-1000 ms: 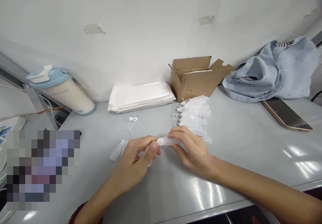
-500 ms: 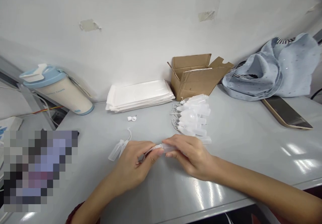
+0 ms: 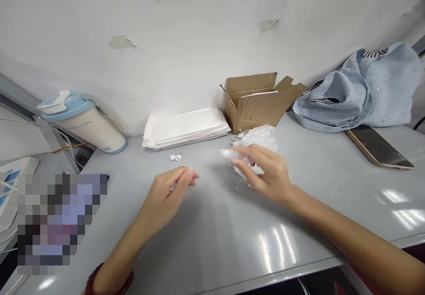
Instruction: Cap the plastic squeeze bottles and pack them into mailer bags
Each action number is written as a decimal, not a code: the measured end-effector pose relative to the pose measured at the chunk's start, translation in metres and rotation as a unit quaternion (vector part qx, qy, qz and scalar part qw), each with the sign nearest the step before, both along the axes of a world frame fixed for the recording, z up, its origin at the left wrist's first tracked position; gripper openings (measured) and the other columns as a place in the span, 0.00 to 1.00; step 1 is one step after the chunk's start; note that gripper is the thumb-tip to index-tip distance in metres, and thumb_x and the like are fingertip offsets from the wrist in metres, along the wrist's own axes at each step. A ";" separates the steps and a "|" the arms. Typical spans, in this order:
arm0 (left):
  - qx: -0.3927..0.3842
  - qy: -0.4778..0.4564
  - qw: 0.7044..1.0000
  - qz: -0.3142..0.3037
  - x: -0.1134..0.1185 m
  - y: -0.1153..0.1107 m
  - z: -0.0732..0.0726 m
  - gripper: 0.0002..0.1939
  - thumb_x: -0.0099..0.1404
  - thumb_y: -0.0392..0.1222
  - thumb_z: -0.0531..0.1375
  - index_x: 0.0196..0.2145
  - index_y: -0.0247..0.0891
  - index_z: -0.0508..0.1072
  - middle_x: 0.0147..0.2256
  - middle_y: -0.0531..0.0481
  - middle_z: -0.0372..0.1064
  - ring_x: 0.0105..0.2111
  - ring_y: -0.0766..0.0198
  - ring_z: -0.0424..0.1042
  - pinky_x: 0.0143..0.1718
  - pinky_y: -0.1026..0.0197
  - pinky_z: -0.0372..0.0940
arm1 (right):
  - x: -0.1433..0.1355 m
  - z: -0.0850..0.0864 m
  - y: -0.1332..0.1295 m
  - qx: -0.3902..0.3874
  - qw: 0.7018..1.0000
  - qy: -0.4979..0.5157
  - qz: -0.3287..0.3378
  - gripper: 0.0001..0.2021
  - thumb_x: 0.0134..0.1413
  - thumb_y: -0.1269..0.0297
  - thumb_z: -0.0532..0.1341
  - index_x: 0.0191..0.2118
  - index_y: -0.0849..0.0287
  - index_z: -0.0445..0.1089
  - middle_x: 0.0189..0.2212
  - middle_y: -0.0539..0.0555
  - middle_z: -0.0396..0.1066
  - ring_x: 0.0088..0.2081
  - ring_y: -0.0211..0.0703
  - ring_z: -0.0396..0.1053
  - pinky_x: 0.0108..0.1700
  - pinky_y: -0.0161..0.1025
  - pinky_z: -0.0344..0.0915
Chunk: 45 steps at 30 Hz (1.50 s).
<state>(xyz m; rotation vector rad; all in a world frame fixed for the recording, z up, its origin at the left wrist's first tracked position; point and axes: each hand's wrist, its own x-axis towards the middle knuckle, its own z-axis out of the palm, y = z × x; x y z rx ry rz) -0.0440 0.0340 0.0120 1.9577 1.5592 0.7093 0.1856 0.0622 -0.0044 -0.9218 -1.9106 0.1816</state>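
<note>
Clock face centred on the bare tabletop [image 3: 212,233] between my hands; twelve is the wall [image 3: 199,47].

Item: my right hand [image 3: 270,175], at two o'clock. Thumb and fingers pinching one translucent plastic bottle [image 3: 226,153], which points toward ten; outline blurred.

Item: pile of like bottles [image 3: 262,135], at one o'clock, partly covered by my right hand; thin white cords at its left edge. Whether the held bottle touches the pile, I cannot tell.

Item: my left hand [image 3: 166,202], at ten o'clock, raised well apart from the right. Thumb pressed to curled fingers; whether anything sits between, I cannot tell.

Item: small white pieces [image 3: 175,158], just beyond my left hand.

Item: stack of white envelopes [image 3: 187,124], at eleven-thirty.

Item: cardboard box, flaps raised [image 3: 255,113], toward one, behind the pile.

Item: blue-lidded tumbler [image 3: 89,124], at ten.

Item: blue cloth bag [image 3: 352,96] and phone [image 3: 381,147], at two.
</note>
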 end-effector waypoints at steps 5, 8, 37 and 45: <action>0.109 0.122 0.981 0.107 -0.025 0.022 -0.013 0.16 0.66 0.42 0.48 0.44 0.36 0.71 0.44 0.43 0.69 0.44 0.53 0.67 0.38 0.57 0.65 | 0.030 -0.004 0.040 0.066 0.980 -0.068 -0.176 0.12 0.58 0.66 0.57 0.44 0.61 0.73 0.35 0.59 0.74 0.35 0.48 0.67 0.38 0.45 0.64; 0.115 0.166 0.977 0.074 -0.038 0.034 -0.026 0.19 0.65 0.37 0.46 0.47 0.34 0.71 0.48 0.40 0.67 0.49 0.51 0.64 0.49 0.49 0.61 | 0.039 -0.009 0.051 0.027 0.979 -0.088 -0.183 0.11 0.57 0.67 0.57 0.42 0.61 0.74 0.33 0.58 0.73 0.36 0.50 0.67 0.39 0.47 0.64; 0.057 0.164 0.984 0.040 -0.058 0.059 -0.036 0.09 0.63 0.35 0.55 0.37 0.35 0.75 0.37 0.45 0.73 0.35 0.60 0.71 0.41 0.57 0.66 | -0.116 -0.006 -0.019 -0.309 0.895 -0.293 0.133 0.16 0.61 0.62 0.48 0.33 0.64 0.69 0.26 0.58 0.72 0.27 0.45 0.70 0.25 0.36 0.58; 0.014 0.142 0.987 0.069 -0.066 0.059 -0.042 0.12 0.67 0.43 0.57 0.46 0.34 0.70 0.45 0.45 0.69 0.41 0.58 0.71 0.42 0.51 0.68 | -0.139 -0.006 -0.006 -0.336 0.883 -0.314 0.090 0.18 0.55 0.55 0.52 0.23 0.61 0.69 0.25 0.59 0.73 0.30 0.50 0.72 0.29 0.39 0.61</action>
